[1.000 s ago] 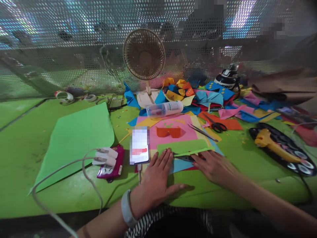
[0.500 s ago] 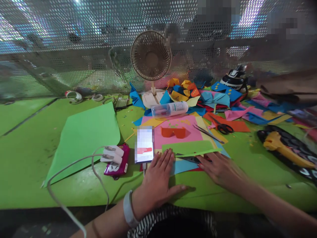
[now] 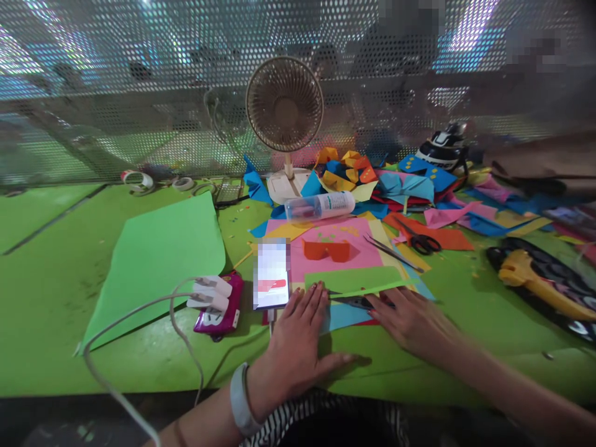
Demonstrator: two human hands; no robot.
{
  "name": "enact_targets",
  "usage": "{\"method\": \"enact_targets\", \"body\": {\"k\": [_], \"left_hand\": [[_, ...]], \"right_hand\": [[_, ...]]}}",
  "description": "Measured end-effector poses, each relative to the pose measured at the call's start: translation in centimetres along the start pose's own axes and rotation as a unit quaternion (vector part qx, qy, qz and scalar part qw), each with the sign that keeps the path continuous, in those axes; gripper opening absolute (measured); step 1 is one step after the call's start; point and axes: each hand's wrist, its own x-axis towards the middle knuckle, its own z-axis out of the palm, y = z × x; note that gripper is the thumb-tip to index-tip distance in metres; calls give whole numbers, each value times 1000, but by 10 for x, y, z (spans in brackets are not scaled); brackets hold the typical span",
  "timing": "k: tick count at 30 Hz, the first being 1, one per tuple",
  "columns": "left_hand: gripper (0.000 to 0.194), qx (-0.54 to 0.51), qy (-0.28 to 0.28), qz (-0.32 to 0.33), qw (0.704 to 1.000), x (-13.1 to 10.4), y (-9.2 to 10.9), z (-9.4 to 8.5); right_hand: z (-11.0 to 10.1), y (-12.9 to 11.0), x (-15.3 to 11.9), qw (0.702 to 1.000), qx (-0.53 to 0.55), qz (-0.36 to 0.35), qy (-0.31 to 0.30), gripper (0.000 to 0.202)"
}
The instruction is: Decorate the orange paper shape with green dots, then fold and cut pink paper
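moved: very little; both hands match the earlier frame. head view: left hand point(image 3: 298, 341), flat, fingers slightly spread, thumb out; right hand point(image 3: 410, 320), laid low, any pinch unclear. light green paper strip point(image 3: 349, 279), thin, matte, narrow near edge: at both hands' fingertips. risk: uneven pressing over the dark tool point(image 3: 357, 302) between them could skew or dent it. beyond the hands: orange glasses-shaped cutout point(image 3: 326, 250); slim metal tweezers point(image 3: 395, 255).
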Motion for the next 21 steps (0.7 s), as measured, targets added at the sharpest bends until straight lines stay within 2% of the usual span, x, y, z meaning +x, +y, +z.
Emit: {"method": "enact_targets", "body": {"k": [4,10,14,21], "left_hand": [[94,3,19,4,1000,-2,0,2],[96,-2,22,8,1000,-2,0,1],[95,-3,21,9,1000,1,6,3],[94,-7,14,19,1000,9,13,3]], "right_hand": [[3,-2,5,1000,8,2,6,30],[0,-4,6,1000,12,-8,-18,32],[0,2,2,1000,3,-5,-13,31],[12,14,-10,1000,3,10,-1,32]]}}
